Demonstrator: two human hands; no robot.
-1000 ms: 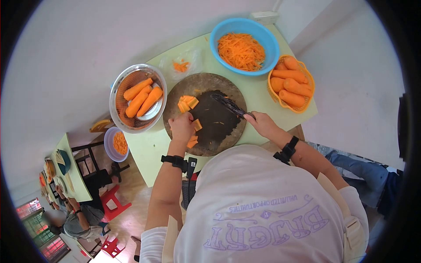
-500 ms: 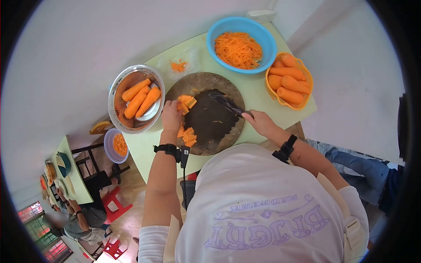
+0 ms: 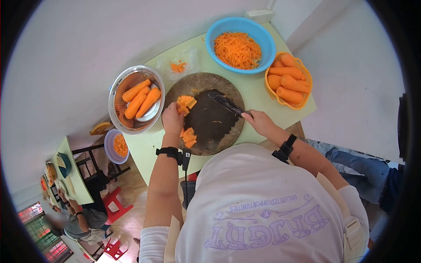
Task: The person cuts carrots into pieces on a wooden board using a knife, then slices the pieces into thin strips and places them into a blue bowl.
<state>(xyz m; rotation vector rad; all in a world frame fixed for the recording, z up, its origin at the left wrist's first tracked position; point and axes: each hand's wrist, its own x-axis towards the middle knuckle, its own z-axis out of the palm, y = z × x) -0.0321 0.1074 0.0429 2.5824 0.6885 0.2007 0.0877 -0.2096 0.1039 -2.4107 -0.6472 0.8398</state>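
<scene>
On the round, dark-centred chopping board (image 3: 219, 136), my left hand (image 3: 173, 117) is closed at the left side, its fingertips on a stack of cut carrot slices (image 3: 187, 103). Part of that stack is hidden by the fingers. A second pile of carrot slices (image 3: 189, 137) lies below it, near my wrist. My right hand (image 3: 260, 122) grips the handle of a dark kitchen knife (image 3: 226, 103). Its blade lies low over the board, pointing up and left, apart from the slices.
A metal basin (image 3: 115, 120) with whole carrots stands left of the board. Behind are a blue basin (image 3: 268, 44) of carrot shreds and a plastic bag (image 3: 191, 59) with carrot bits. An orange basket (image 3: 285, 104) of carrots sits right. Another person (image 3: 79, 221) sits at a far table.
My left hand has shifted very slightly, staying at the upper slices. My right hand and the knife have hardly moved.
</scene>
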